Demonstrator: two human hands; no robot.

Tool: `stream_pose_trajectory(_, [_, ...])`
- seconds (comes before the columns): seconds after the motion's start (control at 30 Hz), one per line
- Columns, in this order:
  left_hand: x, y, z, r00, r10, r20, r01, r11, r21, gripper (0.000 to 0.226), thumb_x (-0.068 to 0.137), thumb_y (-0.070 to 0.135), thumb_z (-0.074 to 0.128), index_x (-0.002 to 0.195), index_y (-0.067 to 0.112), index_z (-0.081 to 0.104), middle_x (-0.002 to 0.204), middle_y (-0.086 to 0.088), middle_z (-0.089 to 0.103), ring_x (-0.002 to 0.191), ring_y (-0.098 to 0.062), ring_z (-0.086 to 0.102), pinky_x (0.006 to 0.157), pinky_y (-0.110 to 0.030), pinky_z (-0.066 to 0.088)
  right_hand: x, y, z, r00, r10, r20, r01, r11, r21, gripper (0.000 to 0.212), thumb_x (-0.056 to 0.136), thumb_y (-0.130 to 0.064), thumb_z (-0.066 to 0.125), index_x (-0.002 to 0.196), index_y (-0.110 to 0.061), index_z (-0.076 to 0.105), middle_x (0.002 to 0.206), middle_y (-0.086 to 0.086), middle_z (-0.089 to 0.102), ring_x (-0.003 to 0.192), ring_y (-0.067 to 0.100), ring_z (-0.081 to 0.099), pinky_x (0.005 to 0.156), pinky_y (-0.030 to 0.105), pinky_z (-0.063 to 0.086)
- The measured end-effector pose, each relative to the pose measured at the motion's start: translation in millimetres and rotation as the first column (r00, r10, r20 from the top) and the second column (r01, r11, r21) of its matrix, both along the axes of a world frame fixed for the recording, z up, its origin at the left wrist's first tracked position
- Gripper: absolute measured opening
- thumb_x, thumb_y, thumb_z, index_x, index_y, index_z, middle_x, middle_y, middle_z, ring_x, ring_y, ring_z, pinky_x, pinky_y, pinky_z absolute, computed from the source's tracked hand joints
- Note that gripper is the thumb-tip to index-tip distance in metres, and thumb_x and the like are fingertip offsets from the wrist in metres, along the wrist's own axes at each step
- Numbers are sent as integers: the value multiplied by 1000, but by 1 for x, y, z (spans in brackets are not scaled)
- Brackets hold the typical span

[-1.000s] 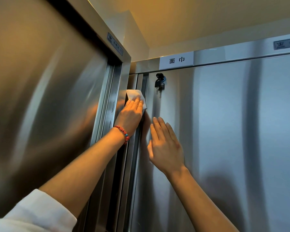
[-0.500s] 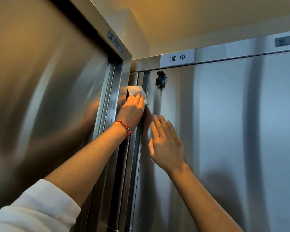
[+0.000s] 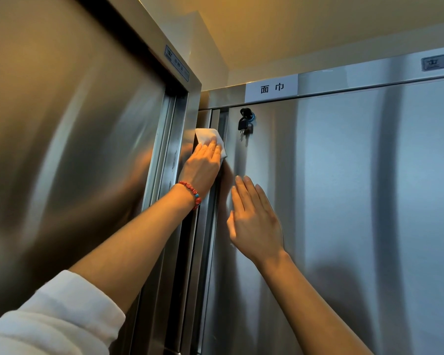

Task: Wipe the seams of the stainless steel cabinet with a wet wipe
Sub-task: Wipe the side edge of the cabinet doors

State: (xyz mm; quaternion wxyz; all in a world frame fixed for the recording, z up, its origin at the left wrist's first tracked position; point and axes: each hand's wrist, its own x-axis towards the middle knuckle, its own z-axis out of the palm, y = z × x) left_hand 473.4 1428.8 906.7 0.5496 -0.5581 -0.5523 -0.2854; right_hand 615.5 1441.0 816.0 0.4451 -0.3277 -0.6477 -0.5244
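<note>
A white wet wipe [image 3: 210, 139] is pressed flat against the vertical seam [image 3: 217, 201] near the top left corner of the stainless steel cabinet door [image 3: 344, 201], its upper edge projecting above the fingertips. It is held there by the straight fingers of the left hand [image 3: 203, 167], which wears a red bead bracelet [image 3: 191, 193]. The right hand [image 3: 254, 221] is laid open on the door, fingers straight and pointing upward. A white label [image 3: 271, 87] reads "面巾"; keys [image 3: 245, 123] hang below it.
</note>
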Motion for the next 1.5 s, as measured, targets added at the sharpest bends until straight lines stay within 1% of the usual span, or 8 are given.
stream_pose_trajectory(0.13, [-2, 0, -2, 1000, 4, -14, -4, 1000, -11, 51, 101, 7, 29, 147, 0, 9, 155, -20, 6, 144, -27, 8, 115, -32, 0, 0, -1, 0, 1000, 12, -7, -12, 1000, 3, 54, 79, -26, 68, 126, -2, 58, 134, 17, 52, 129, 30, 45, 109, 43, 28])
stream_pose_trajectory(0.3, [1, -3, 15, 999, 27, -19, -27, 1000, -6, 51, 100, 6, 29, 147, -1, 10, 155, -21, 7, 143, -28, 11, 115, -33, 2, 0, 0, 0, 1000, 22, 0, -22, 1000, 5, 54, 78, -26, 67, 125, -2, 58, 135, 17, 52, 129, 31, 45, 108, 45, 32])
stream_pose_trajectory(0.57, [-2, 1, 5, 1000, -8, -9, 8, 1000, -6, 53, 100, 6, 31, 147, 1, 9, 155, -19, 6, 144, -26, 7, 115, -32, 0, 0, 1, 0, 1000, 12, 1, -12, 1000, 0, 54, 79, -27, 66, 127, -2, 57, 136, 17, 51, 130, 30, 44, 109, 43, 28])
stream_pose_trajectory(0.77, [3, -4, 26, 1000, 16, 4, -16, 1000, 1, 51, 100, 7, 29, 147, 0, 11, 155, -20, 9, 143, -28, 13, 115, -34, 4, 0, 0, 0, 1000, 12, 8, -12, 1000, -14, 54, 80, -27, 64, 127, -2, 56, 136, 17, 50, 131, 31, 43, 109, 44, 30])
stream_pose_trajectory(0.97, [1, -2, 14, 1000, -19, 16, 19, 1000, -8, 53, 99, 7, 32, 147, 1, 12, 155, -18, 8, 144, -27, 10, 114, -32, 1, 1, -2, 0, 1000, 10, 9, -10, 999, -37, 54, 81, -26, 64, 129, -2, 55, 138, 17, 49, 132, 30, 41, 110, 44, 28])
stream_pose_trajectory(1.2, [2, -5, 30, 999, -35, 36, 36, 999, -5, 51, 99, 4, 32, 146, 1, 15, 155, -19, 10, 143, -27, 14, 114, -32, 4, 1, -1, 0, 1000, 27, 3, -27, 999, -27, 53, 81, -26, 65, 127, -2, 57, 136, 17, 51, 130, 30, 43, 109, 44, 32])
stream_pose_trajectory(1.33, [2, -2, 23, 996, -73, 57, 73, 997, 6, 51, 99, 4, 32, 147, 1, 14, 155, -18, 9, 143, -27, 12, 114, -31, 2, 0, -1, 0, 1000, 22, 4, -22, 999, -30, 53, 81, -27, 65, 127, -2, 56, 136, 17, 50, 131, 31, 43, 109, 44, 31])
stream_pose_trajectory(1.5, [1, 0, 21, 999, -40, 28, 40, 999, 1, 52, 99, 5, 31, 147, 1, 11, 156, -18, 7, 144, -26, 8, 114, -31, -1, 0, 0, 0, 1000, 19, 3, -19, 1000, -13, 55, 79, -28, 67, 127, -2, 57, 135, 17, 51, 130, 31, 44, 109, 44, 29])
